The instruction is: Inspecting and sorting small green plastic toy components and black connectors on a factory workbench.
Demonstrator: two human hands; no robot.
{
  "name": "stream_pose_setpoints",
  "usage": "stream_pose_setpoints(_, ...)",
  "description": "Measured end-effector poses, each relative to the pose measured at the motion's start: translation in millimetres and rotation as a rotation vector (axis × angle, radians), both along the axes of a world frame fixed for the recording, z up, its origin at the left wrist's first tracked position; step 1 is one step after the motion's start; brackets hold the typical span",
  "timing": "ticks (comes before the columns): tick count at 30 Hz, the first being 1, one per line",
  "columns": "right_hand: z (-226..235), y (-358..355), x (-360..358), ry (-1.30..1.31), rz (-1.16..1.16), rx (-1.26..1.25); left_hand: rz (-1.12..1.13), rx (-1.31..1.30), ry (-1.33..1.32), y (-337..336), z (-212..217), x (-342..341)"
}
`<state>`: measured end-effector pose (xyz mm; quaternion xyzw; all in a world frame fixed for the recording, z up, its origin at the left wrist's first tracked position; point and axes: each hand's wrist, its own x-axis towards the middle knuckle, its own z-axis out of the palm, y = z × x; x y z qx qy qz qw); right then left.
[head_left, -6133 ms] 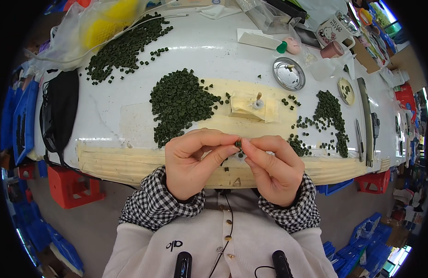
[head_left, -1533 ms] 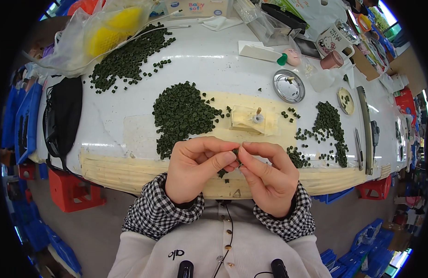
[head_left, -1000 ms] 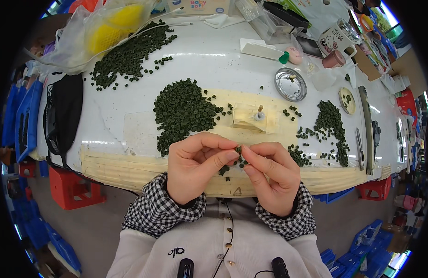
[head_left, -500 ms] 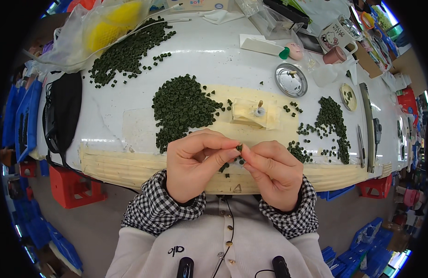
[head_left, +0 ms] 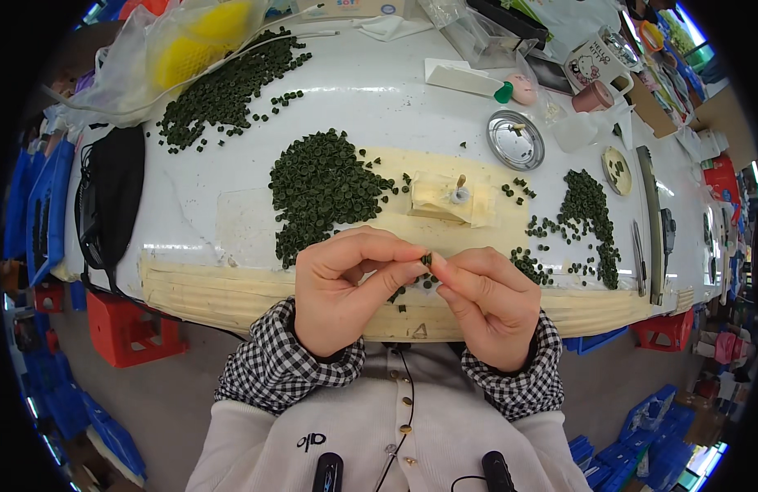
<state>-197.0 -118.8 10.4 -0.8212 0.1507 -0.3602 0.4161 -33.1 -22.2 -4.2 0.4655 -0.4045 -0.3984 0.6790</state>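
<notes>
A tiny dark green part (head_left: 426, 259), cap-like and perhaps of rubber, sits between my fingertips above the table's front edge. My left hand (head_left: 350, 283) pinches it between thumb and index finger. From the other side, my right hand (head_left: 492, 299) grips at it with closed fingers, the index fingertip against it. Its exact shape is partly covered by the fingers. Just below lie a few more loose green parts (head_left: 402, 308). Beyond my left hand spreads a big pile of the same parts (head_left: 317, 184). A small tape-wrapped block (head_left: 435, 201) with an upright peg stands ahead of my hands.
Another pile (head_left: 231, 90) lies far left, a smaller one (head_left: 586, 201) at right. Around them are a round metal dish (head_left: 515, 156), a shallow cream dish (head_left: 617, 182), tweezers (head_left: 639, 258), a black cloth bag (head_left: 121, 197), a white mug (head_left: 591, 64) and cables.
My right hand has shifted very slightly right, and its fingers have moved a little. The left hand keeps its pinch on the small green part; the piles look the same.
</notes>
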Motion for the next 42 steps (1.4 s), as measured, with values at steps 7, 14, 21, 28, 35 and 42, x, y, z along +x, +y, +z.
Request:
stream_pose_setpoints(7,2.9,0.7,0.2,0.025,-0.013,-0.008,-0.004,0.0,0.02,0.7,-0.6,0.4)
stream_pose_setpoints(14,14.3,-6.5,-1.8,0.033,-0.145,-0.021,0.021,0.017,0.034,1.0,1.1,0.1)
stream_pose_setpoints(21,31.1,-49.7,16.1,0.202,-0.34,-0.405,0.06,0.068,0.03,-0.2,1.9,-1.7)
stream_pose_setpoints(28,22.7,-56.6,25.7,0.234,-0.269,-0.413,0.06,0.049,0.048,0.2,-1.3,-1.1)
stream_pose_setpoints(35,50.1,-34.0,15.6,-0.092,-0.282,-0.359,0.084,0.073,0.058,0.6,0.0,-2.3)
stream_pose_setpoints(42,25.5,-24.9,21.9,-0.127,0.017,0.049,0.083,0.069,0.035,0.2,-0.1,-3.1)
